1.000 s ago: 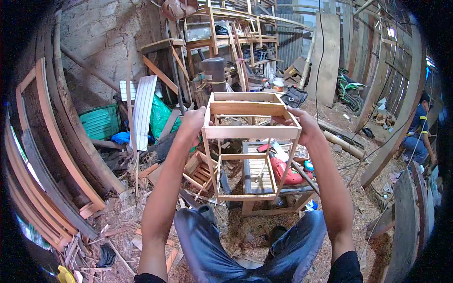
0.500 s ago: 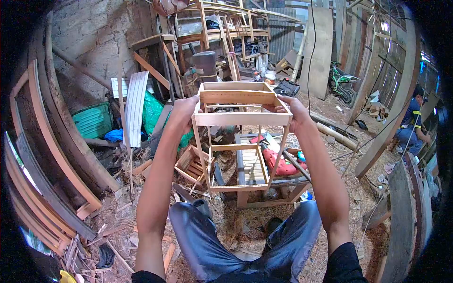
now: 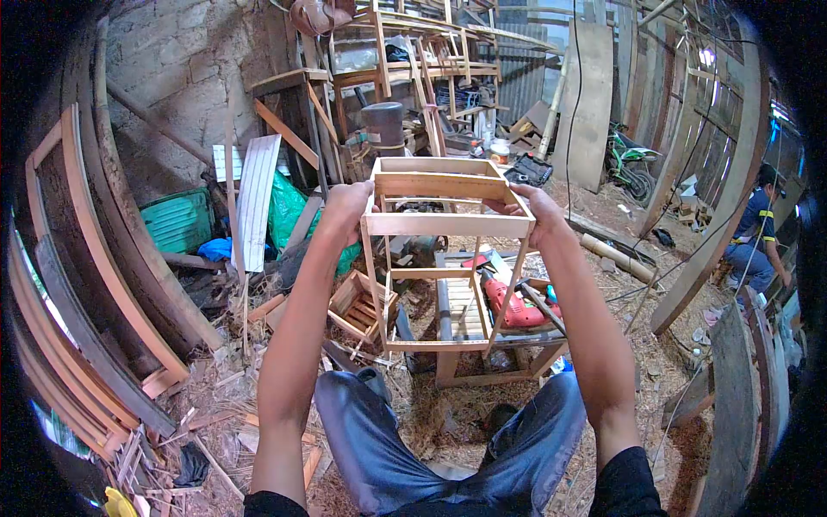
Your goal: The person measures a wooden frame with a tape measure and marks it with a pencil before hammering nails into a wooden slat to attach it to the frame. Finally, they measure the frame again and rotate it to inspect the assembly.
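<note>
I hold an open wooden frame box (image 3: pixel 444 226), made of thin light slats, up in front of me at arm's length. My left hand (image 3: pixel 346 209) grips its upper left edge and my right hand (image 3: pixel 538 212) grips its upper right edge. The frame's lower slats hang over a low wooden workbench (image 3: pixel 461 303) where a red power drill (image 3: pixel 514 307) lies. My knees in dark trousers show at the bottom of the view.
A small slatted crate (image 3: pixel 362 307) sits on the littered floor left of the bench. Curved timber pieces (image 3: pixel 95 258) lean at left, stacked chair frames (image 3: pixel 413 52) stand at the back. Another person (image 3: pixel 758 233) crouches at far right. Sawdust and offcuts cover the ground.
The frame and both hands have stayed together, shifting slightly in the view, up and left and then back toward the right. The grip is unchanged.
</note>
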### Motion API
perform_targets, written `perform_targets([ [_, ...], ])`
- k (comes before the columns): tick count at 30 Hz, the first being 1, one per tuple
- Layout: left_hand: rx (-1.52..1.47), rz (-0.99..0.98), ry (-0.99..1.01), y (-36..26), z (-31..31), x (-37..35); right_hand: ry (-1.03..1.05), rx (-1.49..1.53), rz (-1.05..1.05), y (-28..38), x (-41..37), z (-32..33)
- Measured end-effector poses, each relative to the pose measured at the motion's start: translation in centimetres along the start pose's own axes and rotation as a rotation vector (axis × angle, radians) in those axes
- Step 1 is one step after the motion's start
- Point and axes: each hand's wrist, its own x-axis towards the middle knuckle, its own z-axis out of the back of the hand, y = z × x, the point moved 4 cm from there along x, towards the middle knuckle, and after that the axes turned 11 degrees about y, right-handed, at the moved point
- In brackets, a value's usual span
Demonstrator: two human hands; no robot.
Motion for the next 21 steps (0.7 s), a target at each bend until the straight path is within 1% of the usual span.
perform_targets([
  [1,0.017,0.007,-0.002,-0.1,-0.1,-0.1,0.0,-0.001,0.001,0.0,0.0,-0.1],
  [3,0.034,0.017,-0.01,-0.4,-0.2,-0.4,-0.094,-0.031,0.009,-0.1,0.0,0.1],
  [4,0.053,0.028,-0.018,-0.5,-0.3,-0.6,-0.095,-0.031,0.01,0.0,-0.1,0.1],
  [6,0.003,0.012,0.002,0.1,-0.2,0.4,-0.008,0.019,-0.018,0.0,-0.2,-0.1],
  [8,-0.048,-0.003,0.023,0.8,-0.1,1.5,-0.019,0.017,-0.012,-0.1,-0.3,0.0],
  [11,0.008,0.008,0.014,0.9,-0.1,1.6,-0.041,-0.014,0.002,-0.1,0.0,0.8],
  [14,0.004,0.019,-0.018,0.5,-0.5,0.9,0.0,-0.016,-0.001,-0.2,-0.3,0.5],
  [16,0.022,-0.002,-0.001,0.8,-0.4,1.4,-0.032,-0.086,0.037,-0.1,-0.1,1.0],
  [20,0.06,0.013,0.011,1.2,-0.3,1.9,-0.084,-0.113,0.063,-0.2,-0.3,0.7],
  [21,0.072,0.016,0.005,1.1,-0.3,1.9,-0.14,-0.157,0.068,-0.2,-0.3,0.9],
])
